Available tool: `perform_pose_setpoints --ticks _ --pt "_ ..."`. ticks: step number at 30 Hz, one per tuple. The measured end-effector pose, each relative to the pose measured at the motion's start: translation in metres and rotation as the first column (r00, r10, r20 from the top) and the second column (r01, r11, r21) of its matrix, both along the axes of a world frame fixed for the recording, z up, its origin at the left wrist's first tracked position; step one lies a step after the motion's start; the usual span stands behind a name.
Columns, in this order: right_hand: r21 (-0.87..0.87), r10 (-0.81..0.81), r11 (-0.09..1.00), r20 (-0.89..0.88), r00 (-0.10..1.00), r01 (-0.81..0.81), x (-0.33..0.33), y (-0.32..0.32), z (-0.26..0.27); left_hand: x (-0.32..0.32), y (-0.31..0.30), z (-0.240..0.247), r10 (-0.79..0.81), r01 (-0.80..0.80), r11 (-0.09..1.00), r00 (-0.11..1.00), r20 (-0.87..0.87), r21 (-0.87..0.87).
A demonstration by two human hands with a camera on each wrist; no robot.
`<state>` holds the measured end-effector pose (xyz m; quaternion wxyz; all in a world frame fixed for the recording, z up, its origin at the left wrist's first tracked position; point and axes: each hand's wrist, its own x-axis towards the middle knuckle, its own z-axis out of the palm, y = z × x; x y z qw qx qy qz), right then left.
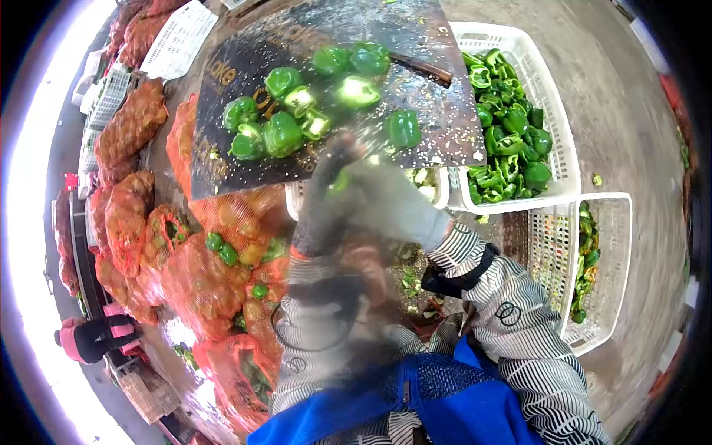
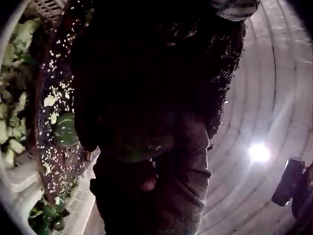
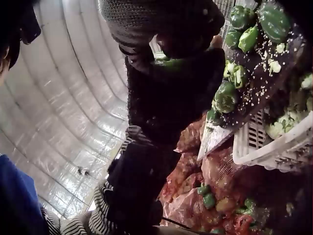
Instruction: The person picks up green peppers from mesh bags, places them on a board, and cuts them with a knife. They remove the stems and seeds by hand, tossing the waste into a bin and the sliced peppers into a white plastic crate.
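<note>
Both gloved hands meet over the near edge of the dark cutting board, blurred in the head view. The dark-gloved left hand and the grey-gloved right hand hold a green bell pepper between them. Grey knitted fingers curl over it in the right wrist view; the left wrist view is mostly dark there. Several whole bell peppers and opened ones with pale insides lie on the board among scattered seeds. A lone pepper sits right of the hands.
A brown-handled knife lies at the board's right. Beside it stands a white crate of cut peppers, with another crate nearer. Pale scraps fill a crate under the board. Red mesh sacks crowd the left; a person is beyond.
</note>
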<state>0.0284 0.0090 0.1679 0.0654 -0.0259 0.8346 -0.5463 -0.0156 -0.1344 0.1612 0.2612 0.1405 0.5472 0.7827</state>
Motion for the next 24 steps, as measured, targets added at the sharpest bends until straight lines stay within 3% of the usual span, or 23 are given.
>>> perform_pose_setpoints --ticks 2,3,5,7,9,11,12,13,14,15,16,17,18,19,21,22,23,24 --pt "-0.034 -0.052 0.998 -0.062 0.997 0.050 0.005 -0.005 -0.002 0.002 0.001 -0.005 -0.049 0.050 0.999 0.998 0.030 -0.008" --pt "-0.072 -0.096 0.994 -0.123 0.988 0.088 0.008 -0.006 -0.001 0.002 0.003 -0.007 0.000 0.001 0.999 1.000 0.027 -0.049" --pt "-0.050 -0.088 0.995 -0.029 0.996 0.086 0.011 -0.001 0.008 0.003 0.004 -0.010 0.050 -0.049 0.995 0.999 0.019 -0.091" --pt "-0.302 -0.044 0.951 0.092 0.995 0.070 0.011 0.001 0.003 0.003 0.008 -0.011 0.118 -0.117 0.992 0.992 0.041 -0.041" --pt "-0.278 -0.017 0.960 0.102 0.995 0.045 0.010 0.007 0.008 0.001 0.006 -0.007 0.096 -0.097 0.990 0.995 -0.016 -0.103" --pt "-0.556 0.028 0.831 0.065 0.997 0.013 0.014 0.009 0.012 -0.002 0.003 -0.007 -0.046 0.023 0.993 0.980 -0.195 -0.119" --pt "-0.502 -0.017 0.861 0.136 0.991 0.083 0.013 0.006 0.009 0.004 0.000 -0.007 -0.069 -0.098 0.938 0.888 -0.455 -0.334" --pt "-0.413 0.002 0.910 0.117 0.993 0.047 0.013 0.010 0.006 -0.001 -0.003 -0.003 -0.092 0.035 0.959 0.977 -0.190 -0.283" --pt "-0.283 0.007 0.955 -0.292 0.956 -0.093 0.009 0.011 -0.009 0.000 -0.010 -0.013 -0.083 0.051 0.973 0.987 -0.135 -0.226" --pt "-0.103 0.055 0.981 -0.659 0.750 -0.162 0.001 0.009 -0.010 -0.002 -0.012 -0.013 -0.081 0.065 0.985 0.992 -0.092 -0.162" --pt "-0.109 0.056 0.980 -0.659 0.750 -0.169 0.002 0.008 -0.007 -0.003 -0.010 -0.011 -0.075 0.059 0.984 0.993 -0.091 -0.168" --pt "-0.370 0.026 0.920 -0.271 0.962 -0.129 0.006 0.008 -0.002 -0.004 -0.005 -0.009 -0.087 0.022 0.975 0.953 -0.289 -0.222" --pt "-0.569 0.084 0.822 0.162 0.983 0.023 0.007 0.008 0.006 -0.005 0.000 -0.004 -0.113 -0.020 0.964 0.871 -0.478 -0.264" --pt "-0.570 0.077 0.821 0.160 0.984 0.028 0.007 0.008 0.006 -0.006 0.001 -0.007 -0.120 -0.014 0.964 0.869 -0.481 -0.265" --pt "-0.456 -0.037 0.881 0.197 0.980 0.125 0.005 0.009 0.006 -0.006 0.006 -0.008 0.106 -0.115 0.974 0.993 -0.058 -0.196" --pt "-0.371 -0.158 0.917 -0.002 0.987 0.146 0.008 0.007 0.000 -0.002 0.010 0.004 0.190 -0.187 0.916 0.981 -0.027 -0.355" --pt "-0.365 -0.174 0.917 -0.005 0.985 0.160 0.007 0.010 -0.009 -0.002 0.012 0.003 0.174 -0.173 0.921 0.984 -0.028 -0.348" --pt "-0.023 -0.173 0.985 -0.165 0.971 0.172 0.006 0.013 -0.017 -0.004 0.012 0.000 0.227 -0.418 0.730 0.894 -0.386 -0.541"
